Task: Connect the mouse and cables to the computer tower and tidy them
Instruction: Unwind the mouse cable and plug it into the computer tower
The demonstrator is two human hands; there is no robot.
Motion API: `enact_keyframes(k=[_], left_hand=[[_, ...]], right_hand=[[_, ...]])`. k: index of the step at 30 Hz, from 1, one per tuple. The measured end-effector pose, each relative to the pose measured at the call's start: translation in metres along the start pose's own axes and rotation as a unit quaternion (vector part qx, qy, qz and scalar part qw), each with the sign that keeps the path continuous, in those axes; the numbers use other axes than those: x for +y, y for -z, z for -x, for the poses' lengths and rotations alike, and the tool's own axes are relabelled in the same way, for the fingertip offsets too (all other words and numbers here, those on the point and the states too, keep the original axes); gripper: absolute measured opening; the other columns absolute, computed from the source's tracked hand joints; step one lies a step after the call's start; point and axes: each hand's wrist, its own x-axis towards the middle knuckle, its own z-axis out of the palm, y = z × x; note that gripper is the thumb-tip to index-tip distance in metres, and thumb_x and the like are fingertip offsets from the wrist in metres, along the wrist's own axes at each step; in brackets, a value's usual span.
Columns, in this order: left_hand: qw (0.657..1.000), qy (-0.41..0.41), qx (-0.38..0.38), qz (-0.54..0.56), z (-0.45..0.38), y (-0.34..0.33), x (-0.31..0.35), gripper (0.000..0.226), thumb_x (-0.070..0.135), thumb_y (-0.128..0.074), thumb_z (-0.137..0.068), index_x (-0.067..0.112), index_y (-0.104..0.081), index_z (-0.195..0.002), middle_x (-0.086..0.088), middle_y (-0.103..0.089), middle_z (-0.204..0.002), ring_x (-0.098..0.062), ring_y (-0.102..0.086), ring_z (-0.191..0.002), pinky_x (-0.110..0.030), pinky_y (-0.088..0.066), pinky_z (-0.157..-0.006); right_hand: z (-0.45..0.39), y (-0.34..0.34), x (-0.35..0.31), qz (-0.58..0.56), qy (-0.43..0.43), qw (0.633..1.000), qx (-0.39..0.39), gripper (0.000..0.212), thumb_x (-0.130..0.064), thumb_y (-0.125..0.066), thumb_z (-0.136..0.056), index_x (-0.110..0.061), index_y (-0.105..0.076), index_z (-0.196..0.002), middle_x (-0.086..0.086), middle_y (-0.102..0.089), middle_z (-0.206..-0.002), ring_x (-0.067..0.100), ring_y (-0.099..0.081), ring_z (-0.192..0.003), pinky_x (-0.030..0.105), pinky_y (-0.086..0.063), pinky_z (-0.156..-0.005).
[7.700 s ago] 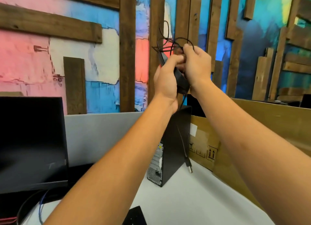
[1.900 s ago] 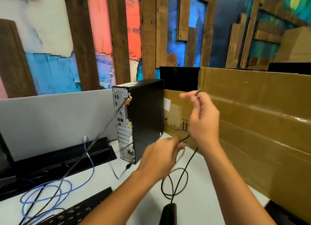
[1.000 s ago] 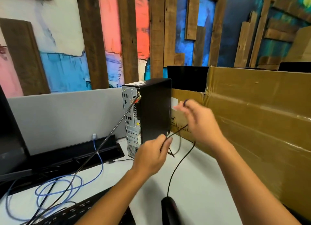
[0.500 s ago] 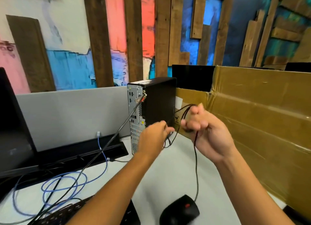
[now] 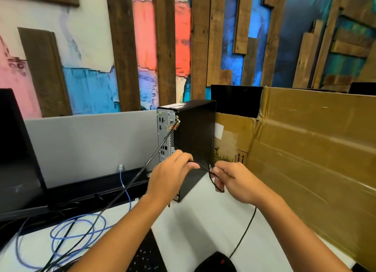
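Dropped lower and closer together since half a second ago, left hand (image 5: 173,175) and right hand (image 5: 232,178) both pinching the cord (image 5: 203,167) stretched between them right by the tower (image 5: 193,137), mouse (image 5: 215,262) below, so probably plugging in next.
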Motion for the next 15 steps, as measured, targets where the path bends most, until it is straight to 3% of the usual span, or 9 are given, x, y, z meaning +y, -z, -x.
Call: enact_keyframes(k=[2, 5, 8, 10, 12, 15], left_hand=[[0.999, -0.036, 0.012, -0.003, -0.007, 0.007, -0.007, 0.042, 0.051, -0.046, -0.094, 0.016, -0.068, -0.093, 0.003, -0.060, -0.090, -0.014, -0.057, -0.065, -0.028, -0.047, -0.051], [0.998, -0.049, 0.035, -0.024, -0.003, 0.010, -0.019, 0.032, 0.042, -0.057, -0.090, 0.013, -0.070, -0.092, 0.001, -0.062, -0.091, -0.012, -0.056, -0.064, -0.023, -0.042, -0.051], [0.997, 0.026, 0.017, -0.068, 0.017, 0.010, -0.046, 0.010, 0.032, -0.072, -0.085, 0.027, -0.064, -0.085, 0.014, -0.053, -0.072, -0.008, -0.049, -0.054, -0.017, -0.030, -0.047], [0.986, 0.104, -0.033, -0.129, 0.032, 0.007, -0.061, 0.021, 0.030, -0.076, -0.085, 0.029, -0.057, -0.076, 0.013, -0.042, -0.059, -0.004, -0.040, -0.046, -0.018, -0.026, -0.043], [0.946, 0.218, -0.142, -0.192, 0.043, 0.001, -0.072, 0.022, 0.036, -0.059, -0.098, 0.024, -0.064, -0.080, 0.005, -0.058, -0.066, -0.014, -0.057, -0.059, -0.026, -0.040, -0.050], [0.845, 0.331, -0.317, -0.275, 0.056, -0.002, -0.080, 0.018, 0.018, -0.051, -0.098, 0.014, -0.068, -0.103, -0.004, -0.070, -0.097, -0.023, -0.068, -0.089, -0.029, -0.047, -0.066]], right_hand=[[0.008, -0.001, -0.004, -0.066, 0.010, 0.998, 0.012, 0.031, -0.033, -0.051, -0.101, -0.017, -0.054, -0.075, 0.000, -0.063, -0.063, 0.010, -0.061, -0.060, 0.029, -0.051, -0.062], [0.010, 0.013, 0.000, 0.033, 0.030, 0.996, 0.076, 0.030, -0.036, -0.062, -0.094, -0.021, -0.055, -0.070, -0.005, -0.065, -0.062, 0.007, -0.063, -0.057, 0.028, -0.053, -0.058], [0.010, 0.030, 0.010, -0.001, -0.032, 0.981, 0.190, 0.036, -0.032, -0.061, -0.096, -0.010, -0.058, -0.068, -0.001, -0.065, -0.056, 0.010, -0.058, -0.050, 0.030, -0.050, -0.057], [0.009, 0.040, 0.016, -0.139, -0.095, 0.965, 0.200, 0.042, -0.029, -0.059, -0.097, 0.000, -0.055, -0.067, 0.007, -0.056, -0.051, 0.017, -0.048, -0.045, 0.034, -0.044, -0.058], [0.007, 0.044, 0.015, -0.279, -0.120, 0.939, 0.162, 0.037, -0.024, -0.057, -0.099, -0.002, -0.056, -0.069, 0.006, -0.044, -0.050, 0.017, -0.038, -0.044, 0.036, -0.043, -0.063], [0.003, 0.050, 0.008, -0.454, -0.120, 0.869, 0.154, 0.028, -0.021, -0.050, -0.101, -0.010, -0.055, -0.075, -0.005, -0.035, -0.048, 0.012, -0.031, -0.040, 0.035, -0.048, -0.069]])
